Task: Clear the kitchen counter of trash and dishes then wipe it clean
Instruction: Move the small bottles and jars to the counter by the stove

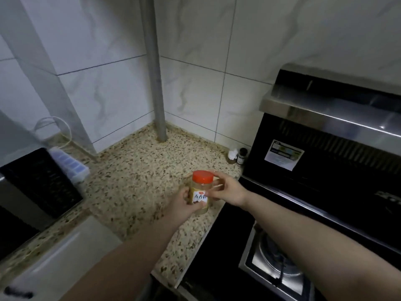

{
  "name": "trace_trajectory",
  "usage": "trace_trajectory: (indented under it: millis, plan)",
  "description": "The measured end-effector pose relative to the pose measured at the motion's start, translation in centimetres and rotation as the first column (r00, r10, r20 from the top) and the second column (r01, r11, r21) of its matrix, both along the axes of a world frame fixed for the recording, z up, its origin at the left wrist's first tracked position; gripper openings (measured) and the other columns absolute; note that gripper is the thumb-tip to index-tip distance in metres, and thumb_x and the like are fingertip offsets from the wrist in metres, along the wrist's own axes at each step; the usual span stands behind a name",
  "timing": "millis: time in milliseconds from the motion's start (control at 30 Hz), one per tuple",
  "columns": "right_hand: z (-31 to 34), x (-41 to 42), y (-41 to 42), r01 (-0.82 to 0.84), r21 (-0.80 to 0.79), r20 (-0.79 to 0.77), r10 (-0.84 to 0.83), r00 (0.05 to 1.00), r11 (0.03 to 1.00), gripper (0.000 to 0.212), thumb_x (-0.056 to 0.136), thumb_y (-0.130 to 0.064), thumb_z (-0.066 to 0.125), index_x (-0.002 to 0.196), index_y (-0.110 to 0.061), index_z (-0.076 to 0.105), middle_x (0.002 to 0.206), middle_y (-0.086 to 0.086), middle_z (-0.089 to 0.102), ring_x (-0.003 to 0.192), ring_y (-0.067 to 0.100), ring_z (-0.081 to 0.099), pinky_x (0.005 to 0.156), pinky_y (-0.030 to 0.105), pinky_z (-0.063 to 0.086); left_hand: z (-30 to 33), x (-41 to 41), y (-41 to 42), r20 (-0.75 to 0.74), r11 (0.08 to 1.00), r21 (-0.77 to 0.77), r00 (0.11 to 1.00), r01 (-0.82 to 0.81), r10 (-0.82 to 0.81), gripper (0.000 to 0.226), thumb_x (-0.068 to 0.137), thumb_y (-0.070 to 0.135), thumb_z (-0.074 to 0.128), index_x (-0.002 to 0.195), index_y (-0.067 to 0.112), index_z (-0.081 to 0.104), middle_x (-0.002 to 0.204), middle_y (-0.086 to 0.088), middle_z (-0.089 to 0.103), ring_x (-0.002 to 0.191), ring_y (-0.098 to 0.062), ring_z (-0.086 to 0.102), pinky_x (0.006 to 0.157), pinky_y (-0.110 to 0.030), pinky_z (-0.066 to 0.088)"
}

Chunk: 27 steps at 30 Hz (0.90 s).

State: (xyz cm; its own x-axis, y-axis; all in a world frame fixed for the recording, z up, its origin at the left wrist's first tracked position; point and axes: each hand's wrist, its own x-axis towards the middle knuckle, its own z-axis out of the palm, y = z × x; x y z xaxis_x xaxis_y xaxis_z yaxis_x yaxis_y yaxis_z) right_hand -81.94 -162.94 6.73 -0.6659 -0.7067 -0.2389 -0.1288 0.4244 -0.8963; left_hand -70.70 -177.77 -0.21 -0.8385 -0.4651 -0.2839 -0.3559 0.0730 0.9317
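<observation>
A clear spice jar (201,192) with an orange lid and a white label is held just above the speckled stone counter (138,174), near its right edge. My left hand (184,205) grips the jar's lower part from the left, thumb across the label. My right hand (225,190) holds the jar's upper side from the right, fingers curled round it below the lid.
A black stove with a gas burner (275,266) and a range hood (329,118) stand on the right. Two small bottles (237,156) sit in the back right corner. A grey pipe (158,101) rises from the counter. At left are a dark appliance (41,181) and an ice tray (69,164).
</observation>
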Motion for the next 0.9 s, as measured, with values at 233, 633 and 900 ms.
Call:
trace_trajectory:
  millis: [233, 633, 900]
  plan:
    - [-4.3, -3.6, -2.2, 0.287, 0.106, 0.052, -0.294, 0.954, 0.952, 0.061, 0.089, -0.013, 0.07, 0.145, -0.016, 0.046, 0.12, 0.015, 0.064, 0.103, 0.023, 0.065, 0.094, 0.043, 0.055, -3.0, -8.8, -4.4, 0.035, 0.983, -0.008, 0.982, 0.184, -0.184, 0.062, 0.059, 0.031, 0.088, 0.11, 0.026, 0.052, 0.109, -0.002, 0.069, 0.1, -0.02, 0.067, 0.09, -0.045, 0.055]
    - [-9.7, -6.5, -7.9, 0.677, 0.032, 0.415, -0.626, 0.66, 0.735, 0.062, 0.088, -0.002, 0.068, 0.141, -0.024, 0.047, 0.125, 0.002, 0.058, 0.114, 0.024, 0.061, 0.101, 0.045, 0.051, -9.2, -18.2, -7.8, 0.051, 0.945, -0.102, 0.95, 0.312, -0.308, 0.055, 0.057, 0.04, 0.087, 0.094, 0.053, 0.049, 0.097, 0.009, 0.072, 0.089, -0.016, 0.071, 0.076, -0.044, 0.059]
    - [-10.8, -10.5, -9.3, 0.707, 0.047, 0.46, -0.643, 0.612, 0.706, 0.062, 0.095, 0.004, 0.052, 0.149, -0.023, 0.039, 0.114, -0.016, 0.057, 0.107, 0.019, 0.062, 0.103, 0.04, 0.05, -10.9, -23.7, -9.1, 0.069, 0.921, -0.161, 0.935, 0.356, -0.349, 0.06, 0.059, 0.04, 0.088, 0.098, 0.052, 0.045, 0.099, 0.01, 0.07, 0.091, -0.014, 0.069, 0.08, -0.046, 0.058]
